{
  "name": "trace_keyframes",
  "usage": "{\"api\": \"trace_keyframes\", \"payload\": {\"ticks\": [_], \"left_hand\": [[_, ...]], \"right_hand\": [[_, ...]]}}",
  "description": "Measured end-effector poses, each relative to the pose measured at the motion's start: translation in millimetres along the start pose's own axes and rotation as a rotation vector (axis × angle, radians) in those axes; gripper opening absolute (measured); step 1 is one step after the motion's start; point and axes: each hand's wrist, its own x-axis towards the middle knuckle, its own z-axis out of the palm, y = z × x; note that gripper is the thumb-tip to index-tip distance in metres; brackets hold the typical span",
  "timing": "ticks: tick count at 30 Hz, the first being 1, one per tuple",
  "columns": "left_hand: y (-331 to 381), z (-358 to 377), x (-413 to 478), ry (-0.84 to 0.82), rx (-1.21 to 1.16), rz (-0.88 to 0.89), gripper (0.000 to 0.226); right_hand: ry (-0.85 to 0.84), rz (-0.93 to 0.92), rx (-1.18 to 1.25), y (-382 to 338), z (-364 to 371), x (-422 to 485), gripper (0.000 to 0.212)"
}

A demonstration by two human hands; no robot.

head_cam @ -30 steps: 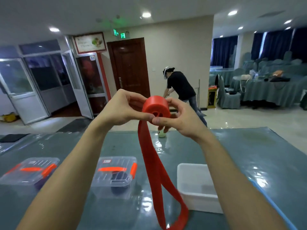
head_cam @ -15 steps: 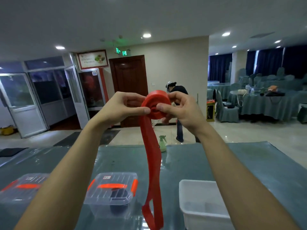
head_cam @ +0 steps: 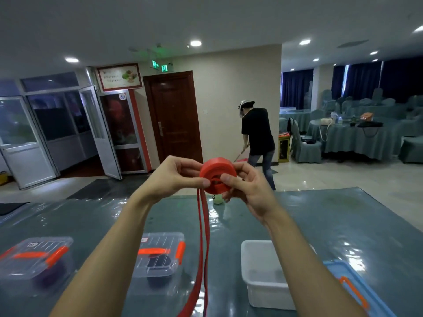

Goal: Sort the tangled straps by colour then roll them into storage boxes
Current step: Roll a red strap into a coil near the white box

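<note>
Two bare forearms run from the bottom edge of the frame and narrow toward the wrists near its centre. The left forearm [head_cam: 109, 248] fills the lower left and the right forearm [head_cam: 304, 255] the lower right. Both are uncovered right to the frame edge. The left hand [head_cam: 174, 177] and right hand [head_cam: 249, 193] are bare, with slim fingers and short, plain thumbnails.

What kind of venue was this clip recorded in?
Probably a hotel banquet hall: round tables in teal cloths, covered chairs, and a green exit sign above a wooden door.
</note>
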Motion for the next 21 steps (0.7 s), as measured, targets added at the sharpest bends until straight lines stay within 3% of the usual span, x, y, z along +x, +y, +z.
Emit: {"api": "trace_keyframes", "payload": {"ticks": [3, 6, 10, 13, 16, 19, 21], "left_hand": [[-15.7, 9.2, -11.6, -0.037, 0.130, -0.049, 0.048], [-16.2, 18.8, -13.7, -0.159, 0.332, -0.144, 0.040], [-2.6, 34.0, -7.9, -0.331, 0.584, -0.152, 0.044], [-0.7, 33.7, -8.2, -0.317, 0.568, -0.121, 0.056], [-17.3, 23.3, -17.3, -0.229, 0.264, -0.123, 0.071], [-41.5, 36.1, -34.1, -0.181, -0.051, -0.118, 0.060], [-54.5, 56.9, -42.0, -0.130, -0.125, -0.085, 0.053]], "right_hand": [[-0.084, 0.094, -0.124, 24.0, -11.2, -19.2, 0.058], [-0.192, 0.199, -0.463, 25.6, -21.5, -24.3, 0.074], [-0.295, 0.184, -0.775, 30.1, -20.1, -26.3, 0.061], [-0.197, 0.131, -0.638, 40.4, -24.4, -33.6, 0.055], [-0.074, 0.070, -0.412, 46.7, -33.0, -38.8, 0.050], [0.037, 0.028, -0.208, 53.2, -31.4, -47.6, 0.048], [0.103, 0.014, -0.068, 62.3, -24.6, -57.3, 0.051]]}}
